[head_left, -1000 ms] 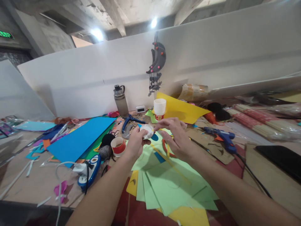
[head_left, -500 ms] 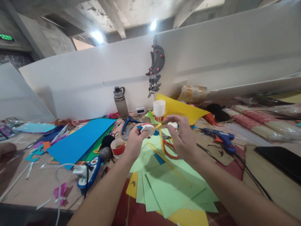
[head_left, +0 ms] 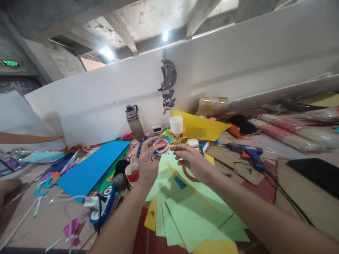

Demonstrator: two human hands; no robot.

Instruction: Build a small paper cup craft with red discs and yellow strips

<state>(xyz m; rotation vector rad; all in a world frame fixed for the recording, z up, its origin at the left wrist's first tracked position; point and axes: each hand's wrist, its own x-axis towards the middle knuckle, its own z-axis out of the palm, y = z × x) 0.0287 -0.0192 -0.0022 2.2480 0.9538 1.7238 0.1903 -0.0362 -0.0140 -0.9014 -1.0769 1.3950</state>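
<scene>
My left hand [head_left: 147,163] is closed round a small white roll with a red rim [head_left: 162,146], held up above the table. My right hand [head_left: 191,159] pinches a thin yellow paper strip [head_left: 181,141] that runs from the roll toward a white cap [head_left: 193,143] lying on the table behind. Under both hands lies a fan of light green paper sheets [head_left: 190,208] with yellow sheets beneath. Red-handled scissors [head_left: 188,174] rest on the green paper, partly hidden by my right hand.
A cut red paper cup [head_left: 132,173], yarn balls [head_left: 118,179], blue card sheet [head_left: 90,166], stacked white cups [head_left: 176,126], a grey bottle [head_left: 134,120] and a blue glue gun [head_left: 249,152] with cord lie around. Another person's hand [head_left: 10,187] and arm [head_left: 26,138] show at the left.
My hands rose and shifted slightly left. The right hand let go of the white cap, which now lies on the table, and took the yellow strip at the roll. Another person's arm appeared at left.
</scene>
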